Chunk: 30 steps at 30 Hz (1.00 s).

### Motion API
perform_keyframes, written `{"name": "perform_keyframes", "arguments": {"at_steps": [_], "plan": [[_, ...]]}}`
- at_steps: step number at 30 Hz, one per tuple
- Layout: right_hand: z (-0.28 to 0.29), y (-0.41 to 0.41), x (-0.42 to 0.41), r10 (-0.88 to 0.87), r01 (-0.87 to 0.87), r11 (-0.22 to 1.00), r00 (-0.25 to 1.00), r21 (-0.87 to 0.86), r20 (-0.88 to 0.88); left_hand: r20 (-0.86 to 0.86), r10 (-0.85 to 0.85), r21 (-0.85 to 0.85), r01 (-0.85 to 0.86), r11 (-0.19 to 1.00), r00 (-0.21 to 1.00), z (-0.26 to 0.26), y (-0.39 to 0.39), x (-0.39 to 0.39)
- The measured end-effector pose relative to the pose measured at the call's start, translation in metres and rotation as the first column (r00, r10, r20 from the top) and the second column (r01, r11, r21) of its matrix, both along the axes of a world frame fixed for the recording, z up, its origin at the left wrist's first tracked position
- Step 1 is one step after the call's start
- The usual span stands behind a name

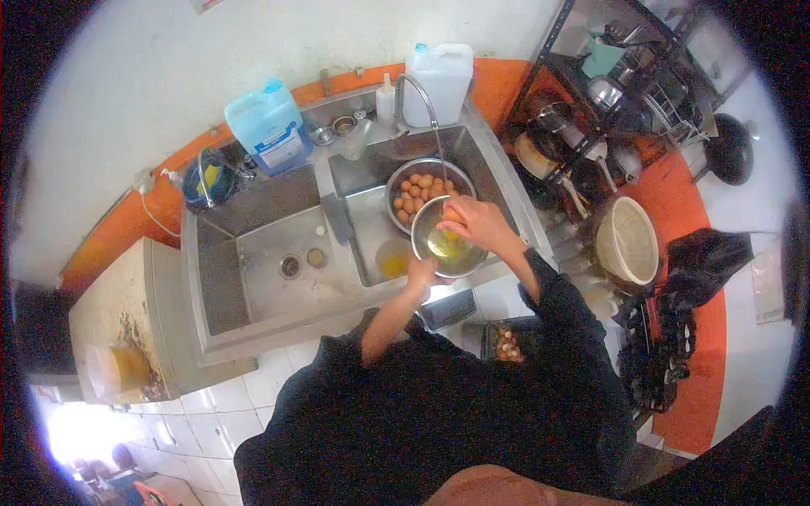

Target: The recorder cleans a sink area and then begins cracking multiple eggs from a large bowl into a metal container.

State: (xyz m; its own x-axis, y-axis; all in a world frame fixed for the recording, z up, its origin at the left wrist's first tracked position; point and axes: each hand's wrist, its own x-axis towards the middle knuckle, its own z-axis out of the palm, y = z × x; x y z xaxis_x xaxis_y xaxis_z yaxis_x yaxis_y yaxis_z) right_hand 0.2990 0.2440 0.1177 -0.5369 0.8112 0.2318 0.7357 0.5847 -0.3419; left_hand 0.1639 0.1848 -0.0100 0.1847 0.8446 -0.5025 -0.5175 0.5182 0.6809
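My left hand [423, 273] grips the near-left rim of a metal bowl [465, 258], which holds clear egg white and yolk. Over this bowl, my right hand [471, 221] holds a brown egg [453, 215] in its fingers; whether the shell is cracked cannot be seen. Just beyond, a larger metal bowl of whole brown eggs [417, 193] stands in the right sink basin, under a curved faucet [419, 85]. A container with yellow liquid [393, 258] sits in the same basin, left of the held bowl.
The left basin [272, 253] has two drain-like round pieces. Jugs, one blue [269, 129] and one white [438, 85], stand behind the basins. A grey cloth [336, 218] hangs over the divider. Below the sink's front edge is a bin with eggshells [508, 345]. Pans and a rack [607, 120] stand at right.
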Motion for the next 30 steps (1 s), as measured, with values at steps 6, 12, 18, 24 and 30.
{"name": "perform_keyframes", "arguments": {"at_steps": [6, 12, 18, 24, 30], "plan": [[0.016, -0.014, 0.006, -0.018, 0.028, 0.990, 0.997, 0.136, -0.076, -0.127, -0.035, -0.004, 0.034, 0.999, 0.991, 0.023, -0.007, 0.011], [-0.027, -0.024, 0.051, -0.382, -0.078, 0.800, 0.698, -0.594, -0.606, -0.125, -0.099, -0.041, 0.095, 0.995, 0.987, 0.025, -0.007, 0.017], [-0.042, -0.126, 0.146, -0.745, -0.201, 0.627, 0.126, -0.752, -0.655, -0.203, 0.001, 0.016, 0.003, 1.000, 0.979, -0.004, -0.007, -0.022], [-0.117, -0.234, 0.185, -0.515, 0.773, 0.382, 0.634, -0.507, 0.577, -0.821, 0.335, 0.432, 0.120, 0.894, 0.462, -0.029, -0.012, -0.081], [-0.124, -0.148, 0.187, -0.544, 0.638, 0.614, 0.769, -0.464, 0.336, -0.892, 0.423, 0.443, 0.492, 0.750, 0.159, -0.029, -0.004, -0.089]]}}
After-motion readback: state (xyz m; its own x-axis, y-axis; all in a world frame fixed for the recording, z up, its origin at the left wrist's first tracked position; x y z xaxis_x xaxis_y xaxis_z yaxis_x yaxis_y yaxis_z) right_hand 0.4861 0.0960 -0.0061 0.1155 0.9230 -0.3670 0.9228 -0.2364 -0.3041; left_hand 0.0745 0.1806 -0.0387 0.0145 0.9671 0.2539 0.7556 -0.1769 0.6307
